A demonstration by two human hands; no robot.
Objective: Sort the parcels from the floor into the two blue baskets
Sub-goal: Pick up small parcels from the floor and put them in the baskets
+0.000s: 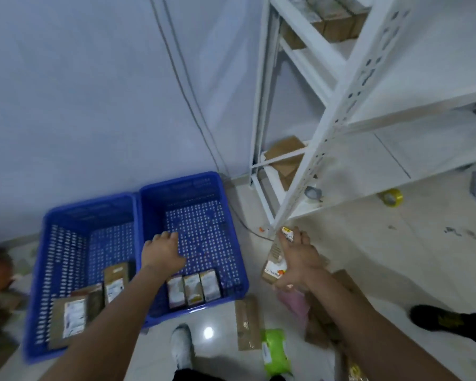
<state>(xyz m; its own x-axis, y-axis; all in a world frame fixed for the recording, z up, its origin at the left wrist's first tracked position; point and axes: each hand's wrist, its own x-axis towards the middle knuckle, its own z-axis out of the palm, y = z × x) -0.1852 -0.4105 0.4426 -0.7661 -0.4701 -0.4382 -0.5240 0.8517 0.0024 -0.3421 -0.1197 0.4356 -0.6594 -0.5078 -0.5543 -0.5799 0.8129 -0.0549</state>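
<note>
Two blue perforated baskets stand side by side against the wall. The left basket (66,215) holds several brown parcels with white labels. Three small boxes stand in a row at the near wall of the right basket (226,215). My left hand (164,253) hovers over the right basket, empty, its fingers slightly spread. To the right of that basket, my right hand (297,259) grips a narrow brown box (275,266) with a printed label. On the floor lie a brown parcel (248,323), a green packet (276,353) and a pink packet (296,303).
A white metal shelf rack (333,111) stands at the right with cardboard boxes on it. Tape rolls (393,198) lie under it. Cables run down the wall. A white shoe (180,346) and a black shoe (445,320) are on the floor. Another person is at the left edge.
</note>
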